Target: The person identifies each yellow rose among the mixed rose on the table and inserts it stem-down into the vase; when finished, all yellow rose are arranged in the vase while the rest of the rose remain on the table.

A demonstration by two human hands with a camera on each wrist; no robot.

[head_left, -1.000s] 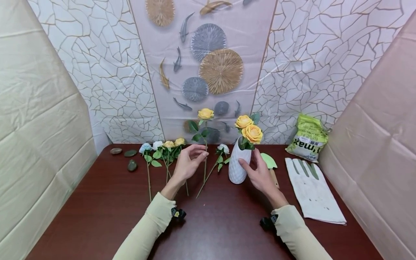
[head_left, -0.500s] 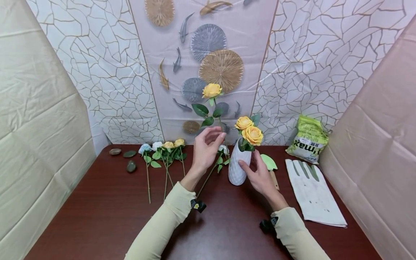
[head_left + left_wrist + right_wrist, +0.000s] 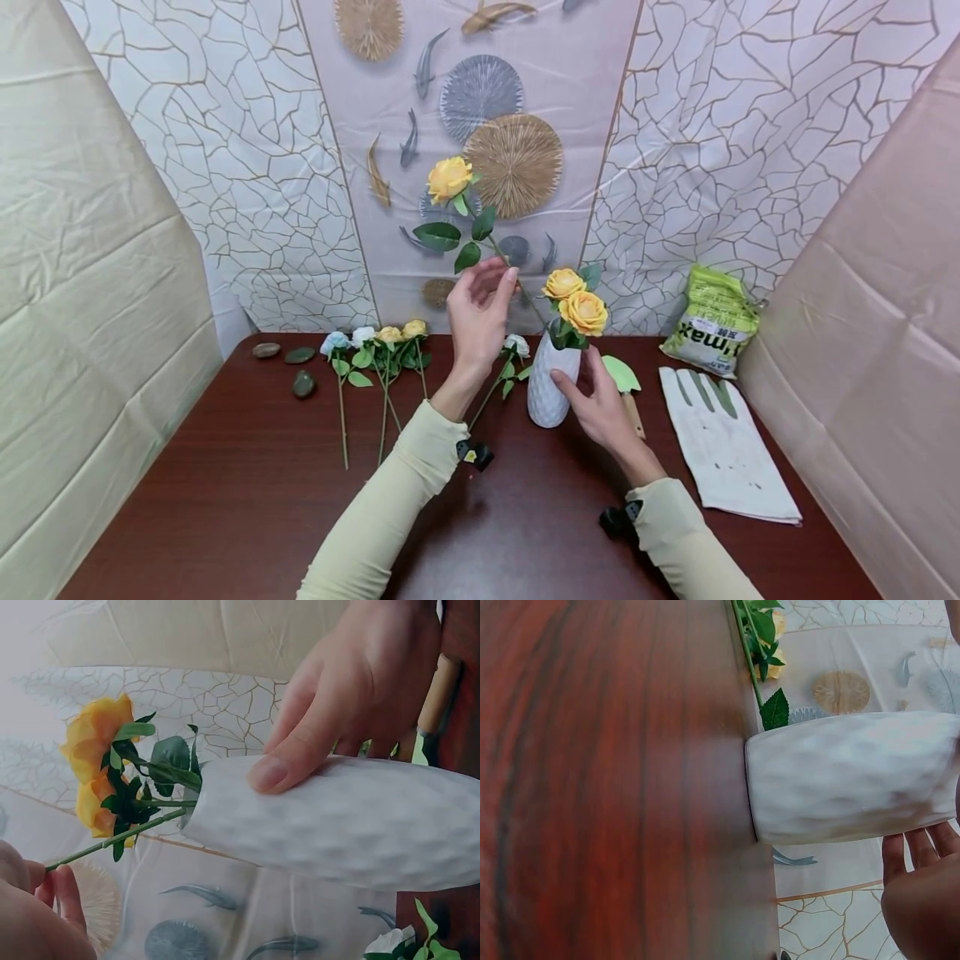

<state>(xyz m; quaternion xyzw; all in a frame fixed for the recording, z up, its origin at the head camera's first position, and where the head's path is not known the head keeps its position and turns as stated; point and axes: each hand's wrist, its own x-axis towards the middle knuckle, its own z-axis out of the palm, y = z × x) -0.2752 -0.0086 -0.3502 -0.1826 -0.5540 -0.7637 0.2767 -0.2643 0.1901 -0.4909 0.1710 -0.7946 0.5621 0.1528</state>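
Note:
My left hand (image 3: 478, 323) pinches the green stem of a yellow rose (image 3: 450, 179), raised and tilted left above the table. In the left wrist view the lower end of this rose stem (image 3: 112, 840) meets the mouth of the white textured vase (image 3: 330, 825); how deep it sits is hidden. Two other yellow roses (image 3: 582, 312) stand in the vase. On the vase's right side, my right hand (image 3: 600, 410) grips it with thumb in front and fingers behind. The vase stands upright on the table, as the right wrist view also shows.
Several blue, white and yellow roses (image 3: 388, 335) lie left of the vase. One white rose (image 3: 516, 345) lies beside it. Stones (image 3: 303, 384) are at far left. A green trowel (image 3: 621, 373), a stained white glove (image 3: 723, 442) and a green bag (image 3: 708, 321) are on the right.
My left hand has lifted the yellow rose and carried it right towards the vase. The bloom has tipped left and the stem's lower end has reached the vase mouth. My right hand stays put.

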